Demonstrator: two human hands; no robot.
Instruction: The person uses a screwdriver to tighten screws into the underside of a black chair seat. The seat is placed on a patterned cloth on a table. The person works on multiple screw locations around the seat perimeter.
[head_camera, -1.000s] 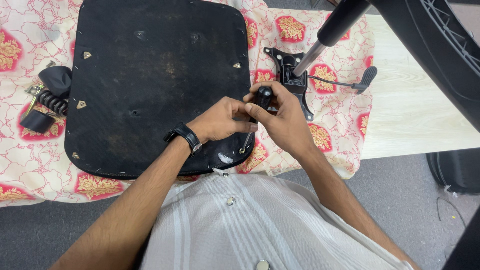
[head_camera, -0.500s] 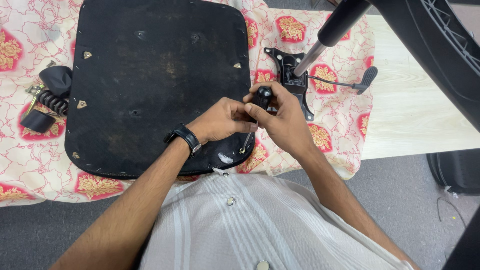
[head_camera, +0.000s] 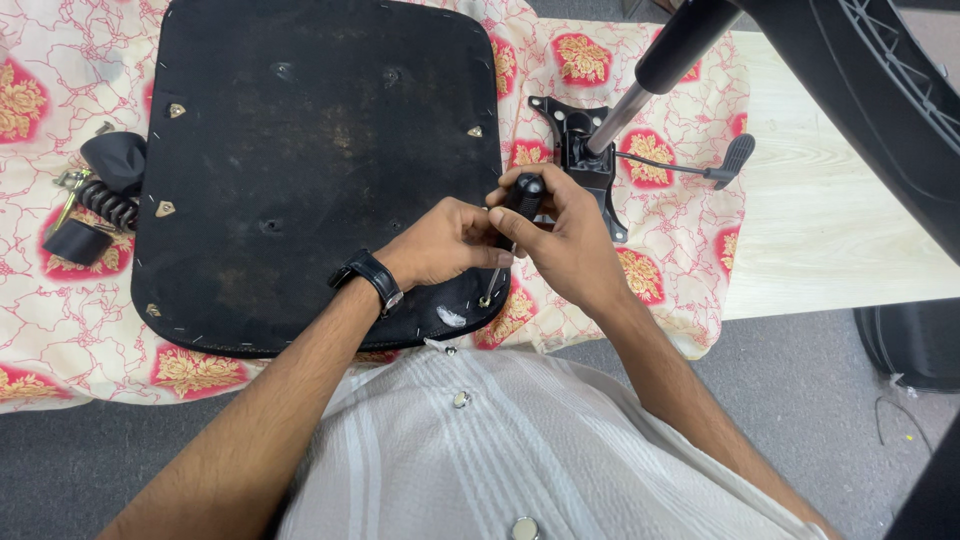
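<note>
**Both hands on a screwdriver at the seat's corner**

The right hand (head_camera: 565, 235) wraps tight around the black-handled screwdriver (head_camera: 515, 215); the left hand (head_camera: 445, 240) pinches its shaft; the tip meets the near right corner of the upturned black seat base (head_camera: 300, 150) on a floral cloth (head_camera: 680, 230); the chair mechanism plate (head_camera: 585, 160) lies just beside.

A cream cloth with red and gold flower patches (head_camera: 60, 330) covers the left and middle of a pale wooden table (head_camera: 830, 250). On it, far left, lie a black coiled spring (head_camera: 108, 205), a black cylindrical cap (head_camera: 77, 241) and a black cup-shaped cover (head_camera: 115, 160). Right of centre sits a black metal mounting plate (head_camera: 585, 160) with a chrome column (head_camera: 620, 118) and black-tipped lever (head_camera: 738, 155). Grey floor (head_camera: 800, 380) lies near
</note>
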